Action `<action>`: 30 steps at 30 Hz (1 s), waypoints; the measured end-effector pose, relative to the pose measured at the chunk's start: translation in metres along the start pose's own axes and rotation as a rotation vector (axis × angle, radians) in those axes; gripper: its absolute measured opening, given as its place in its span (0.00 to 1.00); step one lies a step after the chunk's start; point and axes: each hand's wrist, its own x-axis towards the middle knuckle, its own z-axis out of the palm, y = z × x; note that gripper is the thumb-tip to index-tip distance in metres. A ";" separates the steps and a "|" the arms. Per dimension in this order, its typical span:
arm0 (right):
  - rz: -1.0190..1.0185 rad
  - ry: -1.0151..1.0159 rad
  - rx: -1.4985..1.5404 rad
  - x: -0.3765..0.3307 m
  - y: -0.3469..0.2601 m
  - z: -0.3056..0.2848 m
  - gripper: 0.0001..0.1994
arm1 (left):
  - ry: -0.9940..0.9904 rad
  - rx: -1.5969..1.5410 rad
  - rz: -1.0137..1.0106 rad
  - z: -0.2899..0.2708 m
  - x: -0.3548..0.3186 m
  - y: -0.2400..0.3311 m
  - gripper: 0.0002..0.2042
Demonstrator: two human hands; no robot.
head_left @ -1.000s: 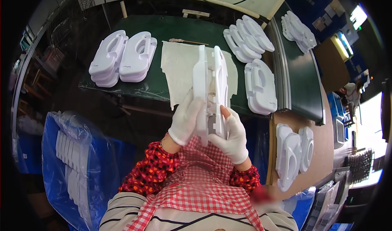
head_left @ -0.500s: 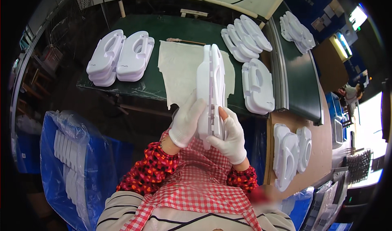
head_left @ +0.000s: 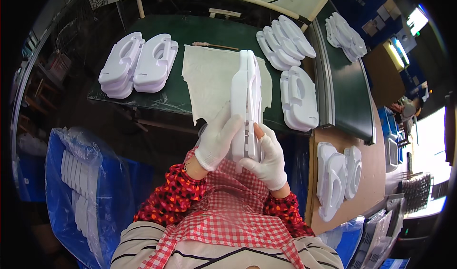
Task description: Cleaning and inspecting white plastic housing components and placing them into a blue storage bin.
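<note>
Holding the white moulded plastic part (head_left: 246, 102) on edge in front of your chest, you have both gloved hands wrapped around its near end: your left hand (head_left: 218, 140) is closed on the left face with the fingers curled over it, and your right hand (head_left: 265, 155) grips the right face from below, its bare fingertip poking through the glove and pressed against the edge. Compared with a second ago the part has barely shifted; it stays upright above the pale cloth (head_left: 209, 81) and has only drifted slightly, while your hands have slid a little along its lower end, which reads as checking or working along the seam rather than setting it down. Beyond your left hand lies a pair of stacked white parts (head_left: 138, 64) on the green table (head_left: 200, 31); just past your right hand lies a single part (head_left: 299, 100), with a fanned row of parts (head_left: 284, 43) further out. Low to your right, more parts (head_left: 335, 178) rest on a brown bench (head_left: 376, 174), and down to your left a blue bag (head_left: 78, 188) holds others.
</note>
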 end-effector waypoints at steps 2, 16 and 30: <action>-0.019 -0.048 -0.041 0.000 0.001 -0.004 0.40 | 0.000 0.023 -0.007 -0.001 0.001 -0.003 0.22; -0.056 -0.043 -0.060 -0.004 0.003 0.012 0.36 | -0.024 0.063 -0.087 -0.008 0.000 -0.016 0.26; 0.306 0.017 0.039 0.060 0.032 -0.049 0.14 | -0.414 0.164 -0.314 -0.050 -0.022 -0.030 0.29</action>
